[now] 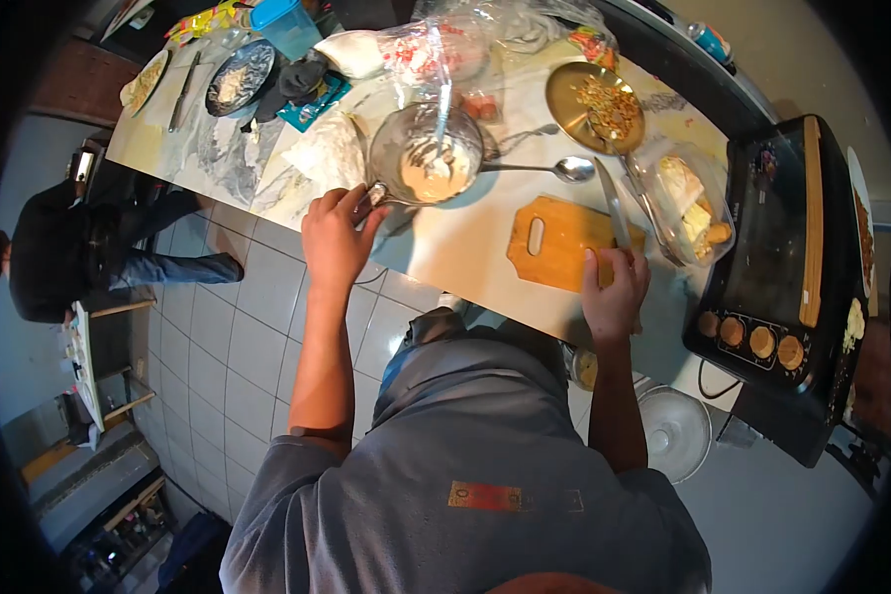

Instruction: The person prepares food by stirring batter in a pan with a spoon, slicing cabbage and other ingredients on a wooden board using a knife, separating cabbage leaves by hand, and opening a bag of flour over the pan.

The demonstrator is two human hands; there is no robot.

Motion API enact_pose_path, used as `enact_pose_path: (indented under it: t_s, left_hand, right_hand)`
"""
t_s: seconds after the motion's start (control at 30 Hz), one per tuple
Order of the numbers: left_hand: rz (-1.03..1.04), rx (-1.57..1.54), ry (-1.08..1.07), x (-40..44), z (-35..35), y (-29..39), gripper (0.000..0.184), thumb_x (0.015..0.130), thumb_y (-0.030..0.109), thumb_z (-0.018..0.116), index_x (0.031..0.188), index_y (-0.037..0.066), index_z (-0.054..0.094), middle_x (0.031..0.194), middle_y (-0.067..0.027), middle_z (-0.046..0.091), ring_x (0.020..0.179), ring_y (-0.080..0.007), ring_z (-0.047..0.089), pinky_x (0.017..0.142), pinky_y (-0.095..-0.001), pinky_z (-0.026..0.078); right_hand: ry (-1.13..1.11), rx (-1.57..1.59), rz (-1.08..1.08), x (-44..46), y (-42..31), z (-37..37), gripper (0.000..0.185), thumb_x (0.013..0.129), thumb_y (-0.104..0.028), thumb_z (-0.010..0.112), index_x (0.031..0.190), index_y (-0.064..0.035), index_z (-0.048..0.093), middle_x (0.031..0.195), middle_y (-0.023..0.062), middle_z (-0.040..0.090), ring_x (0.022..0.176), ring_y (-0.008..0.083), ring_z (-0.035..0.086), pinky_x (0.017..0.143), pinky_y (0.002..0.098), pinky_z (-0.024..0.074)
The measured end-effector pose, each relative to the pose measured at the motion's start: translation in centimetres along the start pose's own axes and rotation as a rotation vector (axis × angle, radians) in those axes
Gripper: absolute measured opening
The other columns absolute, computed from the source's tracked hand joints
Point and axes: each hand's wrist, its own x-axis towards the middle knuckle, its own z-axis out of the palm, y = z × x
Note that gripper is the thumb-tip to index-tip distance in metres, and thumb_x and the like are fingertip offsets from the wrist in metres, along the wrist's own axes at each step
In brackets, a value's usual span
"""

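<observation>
My left hand (337, 233) is closed on the short handle of a metal pot (378, 158) at the counter's front edge. Inside the pot lies a creamy mixture (434, 176), and a utensil leans in it. Over the right end of an orange-brown cutting board (549, 243), my right hand (616, 287) holds a knife (612, 203), its blade pointing away from me. A metal spoon (572, 169) lies just beyond the board. To the right of the knife is a clear plastic container (718, 213) with pieces of food.
A golden pan (564, 91) of chopped food stands at the back. The black toaster oven (772, 228) is at the right. Plastic bags (436, 49) and a dark bowl (240, 79) are at back left. Another person (64, 243) stands far left.
</observation>
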Motion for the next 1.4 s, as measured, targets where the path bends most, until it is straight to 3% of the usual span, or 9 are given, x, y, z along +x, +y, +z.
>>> enact_pose_path:
  t_s: [0.23, 0.33, 0.53, 0.77, 0.9, 1.03, 1.13, 1.2, 1.4]
  left_hand:
    - [-0.011, -0.157, 0.000, 1.6, -2.7, -1.7, 0.038, 0.076, 0.035, 0.077, 0.097, 0.004, 0.072, 0.082, -0.0123, 0.066, 0.077, -0.0295, 0.062, 0.069, -0.0389, 0.048]
    - [-0.088, -0.270, 0.016, 1.8, -2.8, -2.5, 0.031, 0.081, 0.031, 0.074, 0.092, 0.002, 0.073, 0.081, -0.0138, 0.067, 0.075, -0.0296, 0.064, 0.068, -0.0379, 0.049]
    - [-0.295, -0.451, -0.004, 2.8, -3.0, -2.2, 0.027, 0.091, 0.025, 0.063, 0.088, 0.000, 0.073, 0.083, -0.0155, 0.068, 0.074, -0.0283, 0.063, 0.069, -0.0348, 0.048]
    - [-0.213, -0.357, -0.108, 4.3, -2.6, -0.2, 0.031, 0.083, 0.032, 0.072, 0.084, 0.001, 0.071, 0.084, -0.0144, 0.068, 0.075, -0.0286, 0.062, 0.070, -0.0359, 0.049]
    - [-0.179, -0.320, -0.118, 3.9, -2.6, 0.3, 0.029, 0.084, 0.030, 0.072, 0.086, 0.001, 0.071, 0.084, -0.0148, 0.068, 0.076, -0.0286, 0.062, 0.070, -0.0362, 0.049]
    - [-0.256, -0.356, -0.087, 2.9, -3.1, 0.3, 0.027, 0.085, 0.027, 0.071, 0.086, 0.000, 0.071, 0.084, -0.0153, 0.068, 0.076, -0.0284, 0.063, 0.070, -0.0361, 0.049]
    - [-0.302, -0.356, -0.090, 2.3, -4.0, -0.4, 0.026, 0.085, 0.025, 0.071, 0.087, -0.001, 0.070, 0.085, -0.0149, 0.068, 0.077, -0.0275, 0.064, 0.069, -0.0348, 0.049]
    - [-0.306, -0.396, -0.051, 2.3, -4.4, -1.3, 0.025, 0.085, 0.023, 0.070, 0.087, -0.002, 0.070, 0.084, -0.0146, 0.068, 0.078, -0.0263, 0.064, 0.069, -0.0338, 0.048]
    - [-0.336, -0.429, -0.063, 3.1, -4.2, -5.6, 0.025, 0.086, 0.024, 0.070, 0.088, 0.000, 0.070, 0.085, -0.0137, 0.068, 0.078, -0.0259, 0.063, 0.068, -0.0334, 0.048]
  right_hand:
    - [-0.053, 0.159, -0.005, 0.8, -5.6, 2.0, 0.020, 0.084, -0.015, 0.069, 0.102, -0.0075, 0.066, 0.102, 0.0094, 0.059, 0.096, 0.0290, 0.056, 0.086, 0.0403, 0.0443]
    - [-0.029, 0.252, -0.156, 1.8, -6.1, 3.3, 0.022, 0.084, -0.015, 0.069, 0.104, -0.0070, 0.065, 0.104, 0.0098, 0.060, 0.097, 0.0296, 0.057, 0.085, 0.0407, 0.0445]
    - [-0.012, 0.302, -0.147, 3.5, -6.1, 4.5, 0.022, 0.083, -0.014, 0.070, 0.103, -0.0074, 0.065, 0.098, 0.0117, 0.059, 0.094, 0.0309, 0.056, 0.085, 0.0412, 0.0442]
    - [-0.007, 0.358, -0.101, 4.3, -5.4, 3.6, 0.018, 0.082, -0.014, 0.071, 0.097, -0.0058, 0.067, 0.099, 0.0127, 0.062, 0.095, 0.0306, 0.058, 0.082, 0.0403, 0.0460]
    - [-0.010, 0.516, -0.121, 10.1, -6.2, 4.9, 0.024, 0.083, -0.015, 0.070, 0.103, -0.0034, 0.066, 0.093, 0.0128, 0.065, 0.089, 0.0310, 0.061, 0.081, 0.0384, 0.0478]
    - [-0.237, 0.649, 0.040, 17.9, -8.7, 8.8, 0.041, 0.084, -0.026, 0.068, 0.116, -0.0017, 0.061, 0.106, 0.0157, 0.066, 0.099, 0.0316, 0.063, 0.087, 0.0382, 0.0487]
    - [-0.171, 0.537, -0.073, 21.9, -8.7, 15.3, 0.051, 0.084, -0.033, 0.068, 0.122, -0.0012, 0.056, 0.110, 0.0170, 0.065, 0.104, 0.0333, 0.062, 0.090, 0.0384, 0.0484]
    - [-0.298, 0.582, 0.111, 23.3, -9.7, 17.6, 0.056, 0.083, -0.036, 0.068, 0.125, -0.0013, 0.053, 0.112, 0.0171, 0.066, 0.106, 0.0346, 0.062, 0.092, 0.0389, 0.0473]
    - [-0.469, 0.760, 0.198, 23.4, -9.9, 17.1, 0.037, 0.089, -0.026, 0.066, 0.111, 0.0032, 0.062, 0.096, 0.0104, 0.065, 0.085, 0.0175, 0.068, 0.071, 0.0296, 0.0532]
